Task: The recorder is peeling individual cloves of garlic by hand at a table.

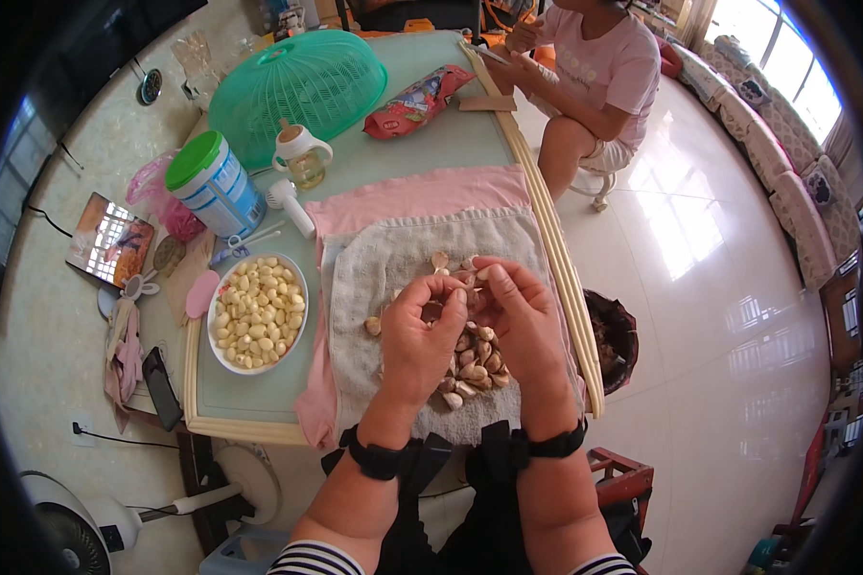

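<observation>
My right hand (523,316) pinches a garlic clove (483,274) between thumb and forefinger. Close beside it, my left hand (426,327) has thumb and forefinger together at what looks like a bit of garlic skin. Under and between both hands, unpeeled garlic cloves (475,370) lie heaped on a grey towel (359,266), which rests over a pink cloth (431,188). Peeled cloves (259,313) fill a white bowl (213,345) to the left of the towel.
Behind the bowl stand a green-lidded tub (219,187), a handled bottle (303,158) and a small white fan (291,207). A green mesh food cover (298,93) and red packet (417,102) lie farther back. A person (604,79) sits beyond the table's right edge, above a lined bin (610,341).
</observation>
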A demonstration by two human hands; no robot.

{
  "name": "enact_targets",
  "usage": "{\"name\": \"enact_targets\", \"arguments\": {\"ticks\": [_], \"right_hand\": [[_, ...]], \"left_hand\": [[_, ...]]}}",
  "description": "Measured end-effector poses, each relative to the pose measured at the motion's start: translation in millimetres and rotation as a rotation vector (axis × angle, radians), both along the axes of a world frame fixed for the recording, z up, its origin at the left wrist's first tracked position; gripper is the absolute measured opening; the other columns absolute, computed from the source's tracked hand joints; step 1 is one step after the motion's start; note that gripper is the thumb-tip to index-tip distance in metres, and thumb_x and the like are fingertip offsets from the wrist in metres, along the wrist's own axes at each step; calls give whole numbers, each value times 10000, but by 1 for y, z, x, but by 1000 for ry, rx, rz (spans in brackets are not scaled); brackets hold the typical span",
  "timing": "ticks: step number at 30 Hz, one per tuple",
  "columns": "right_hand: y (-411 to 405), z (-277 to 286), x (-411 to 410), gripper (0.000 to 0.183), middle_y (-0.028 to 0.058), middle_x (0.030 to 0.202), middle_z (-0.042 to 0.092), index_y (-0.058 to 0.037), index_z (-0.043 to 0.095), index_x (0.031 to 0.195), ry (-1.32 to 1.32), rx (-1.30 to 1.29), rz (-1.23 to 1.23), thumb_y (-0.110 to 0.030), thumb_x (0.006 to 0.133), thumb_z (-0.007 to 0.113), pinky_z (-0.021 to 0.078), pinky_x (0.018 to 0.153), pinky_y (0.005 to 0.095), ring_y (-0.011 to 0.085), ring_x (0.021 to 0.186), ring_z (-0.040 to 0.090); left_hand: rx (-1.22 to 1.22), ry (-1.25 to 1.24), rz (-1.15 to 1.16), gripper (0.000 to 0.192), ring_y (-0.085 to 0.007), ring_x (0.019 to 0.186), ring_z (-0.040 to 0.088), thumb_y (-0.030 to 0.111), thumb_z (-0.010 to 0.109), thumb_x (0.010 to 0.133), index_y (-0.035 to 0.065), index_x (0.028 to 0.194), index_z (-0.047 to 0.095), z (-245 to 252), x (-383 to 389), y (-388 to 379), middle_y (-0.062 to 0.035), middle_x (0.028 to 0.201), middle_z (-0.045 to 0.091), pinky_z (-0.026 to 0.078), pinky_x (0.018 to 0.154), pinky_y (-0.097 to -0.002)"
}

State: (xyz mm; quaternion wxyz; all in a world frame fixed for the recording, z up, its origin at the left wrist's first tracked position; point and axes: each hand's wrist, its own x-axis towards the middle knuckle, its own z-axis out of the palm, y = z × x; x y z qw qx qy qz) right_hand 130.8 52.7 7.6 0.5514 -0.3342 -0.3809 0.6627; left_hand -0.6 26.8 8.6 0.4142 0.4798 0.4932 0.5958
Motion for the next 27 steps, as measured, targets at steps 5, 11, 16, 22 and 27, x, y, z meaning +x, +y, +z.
{"name": "enact_targets", "arguments": {"ticks": [5, 11, 16, 22, 27], "right_hand": [[2, 2, 3, 225, -31, 906, 617, -52, 618, 1163, 243, -104, 11, -184, 993, 553, 435, 617, 184, 47, 759, 551], [3, 1, 9, 227, -5, 902, 618, -41, 597, 1178, 225, -73, 63, -113, 963, 588, 438, 633, 182, 56, 750, 546], [-1, 6, 2, 180, 15, 974, 687, -34, 611, 1101, 119, -10, 112, -71, 926, 636, 455, 630, 159, 40, 755, 595], [-2, 3, -3, 147, 4, 928, 687, -35, 630, 1063, 110, -6, 97, -82, 924, 644, 455, 619, 159, 36, 743, 594], [2, -3, 1, 154, 28, 942, 670, -22, 610, 1087, 88, 45, 102, -61, 938, 612, 476, 638, 202, 83, 757, 613]], "left_hand": [[-8, -14, 79, 132, -41, 714, 581, 118, 625, 928, -3, 974, 647, -2, 0, 1, -11, 855, 667, 476, 630, -199], [-92, -159, 182, 180, -44, 706, 580, 157, 646, 936, 9, 1036, 660, -6, -7, 4, -10, 841, 666, 482, 623, -192], [-208, -764, 78, 198, -78, 716, 623, 162, 655, 926, 24, 1068, 662, -7, -6, 7, -26, 856, 679, 523, 633, -199], [-173, -546, 78, 200, -88, 734, 634, 151, 652, 927, 2, 1060, 658, -5, -10, 5, -39, 876, 685, 527, 644, -209], [-97, -362, 96, 191, -66, 713, 610, 144, 653, 927, -9, 1041, 662, -2, -3, 4, -31, 851, 675, 507, 622, -197]]}}
